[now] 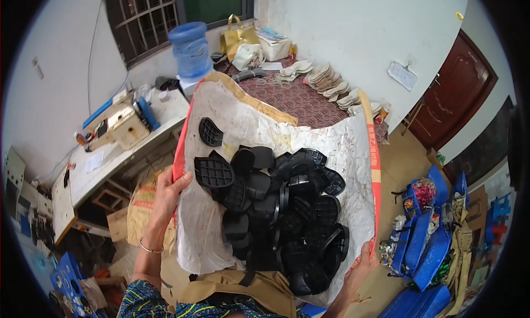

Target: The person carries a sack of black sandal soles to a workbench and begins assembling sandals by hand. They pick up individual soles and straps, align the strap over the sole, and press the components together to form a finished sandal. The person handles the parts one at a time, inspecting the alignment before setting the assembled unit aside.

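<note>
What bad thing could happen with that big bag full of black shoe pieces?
The white sack is held open only at its rims by the left hand and right hand, so a slip might let it sag and spill the black heel pieces. A few pieces sit high near the left rim and could tumble out onto the cluttered floor.

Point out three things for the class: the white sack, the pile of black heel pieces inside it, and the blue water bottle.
white sack (337, 144): head view, bare inner wall at upper right.
black heel pieces (287, 218): head view, middle of the pile.
blue water bottle (190, 50): head view, middle of its body.
</note>
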The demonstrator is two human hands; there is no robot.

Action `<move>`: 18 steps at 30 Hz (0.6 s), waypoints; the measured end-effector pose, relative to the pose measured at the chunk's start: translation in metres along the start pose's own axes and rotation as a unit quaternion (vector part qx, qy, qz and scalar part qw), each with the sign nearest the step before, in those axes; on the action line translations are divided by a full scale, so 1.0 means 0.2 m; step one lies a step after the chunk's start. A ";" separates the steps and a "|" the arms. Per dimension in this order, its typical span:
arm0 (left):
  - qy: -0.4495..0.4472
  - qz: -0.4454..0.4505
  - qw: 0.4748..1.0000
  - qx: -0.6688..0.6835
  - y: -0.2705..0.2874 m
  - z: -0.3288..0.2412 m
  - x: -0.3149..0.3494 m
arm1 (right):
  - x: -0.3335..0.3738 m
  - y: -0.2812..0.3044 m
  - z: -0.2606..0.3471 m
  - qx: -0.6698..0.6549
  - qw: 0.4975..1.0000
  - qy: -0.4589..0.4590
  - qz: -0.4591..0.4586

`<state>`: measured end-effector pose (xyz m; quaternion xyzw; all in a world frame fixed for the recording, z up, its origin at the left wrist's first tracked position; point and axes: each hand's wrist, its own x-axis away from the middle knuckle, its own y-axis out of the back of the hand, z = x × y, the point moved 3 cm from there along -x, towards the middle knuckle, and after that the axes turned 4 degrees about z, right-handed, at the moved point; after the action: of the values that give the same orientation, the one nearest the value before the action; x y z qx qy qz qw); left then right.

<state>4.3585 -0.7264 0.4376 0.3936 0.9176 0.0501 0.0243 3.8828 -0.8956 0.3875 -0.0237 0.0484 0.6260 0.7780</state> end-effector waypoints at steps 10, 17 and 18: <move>-0.007 -0.017 0.998 0.057 -0.51 -0.21 -0.57 | -0.73 -0.21 0.08 0.051 0.994 -0.095 -0.017; -0.046 -0.044 0.998 -0.009 -0.61 -0.34 -0.78 | -0.93 -0.33 0.15 0.017 0.998 -0.044 -0.048; -0.056 -0.045 0.997 -0.036 -0.60 -0.34 -0.82 | -0.96 -0.36 0.16 0.015 0.998 -0.027 -0.054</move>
<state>4.3795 -0.9332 0.4920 0.3533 0.9290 0.0599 0.0924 3.9140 -1.0941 0.4381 0.0021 0.0351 0.5830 0.8117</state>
